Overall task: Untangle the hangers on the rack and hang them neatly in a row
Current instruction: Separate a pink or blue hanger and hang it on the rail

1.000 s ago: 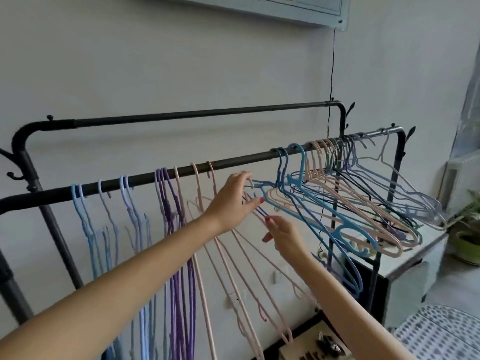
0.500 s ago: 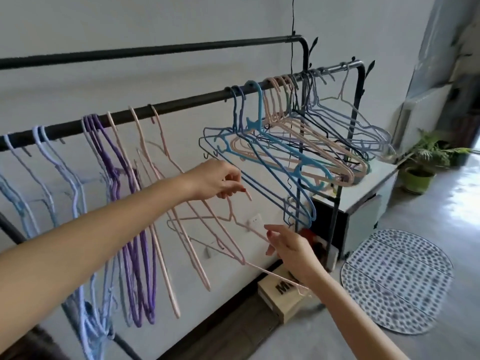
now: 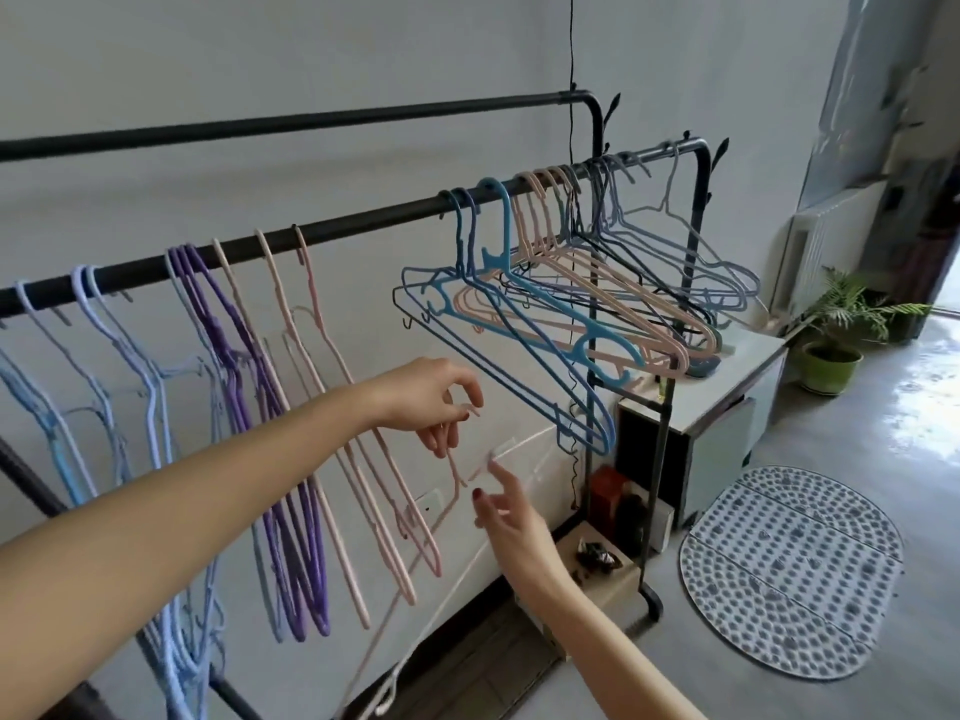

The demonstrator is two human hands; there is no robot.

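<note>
Hangers [image 3: 566, 314] crowd the rack [image 3: 363, 226], tangled at its right end, its left end cut off. Left hand [image 3: 428, 394] pinches a blurred pink hanger [image 3: 457, 480] off the bar; right hand [image 3: 511, 517] reaches, fingers spread, contact unclear.

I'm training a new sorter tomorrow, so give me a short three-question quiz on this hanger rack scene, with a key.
1. True or false: the purple hangers hang to the left of the tangled cluster on the front rail.
2. Which hand holds the loose pink hanger by its hook?
A. left hand
B. right hand
C. neither
3. Fill in: on the floor to the right of the rack lies a dotted ____.

Key: 1 true; 2 A, its fingers curl round the hook while the right hand is spread open just beside the hanger; 3 mat.
</note>
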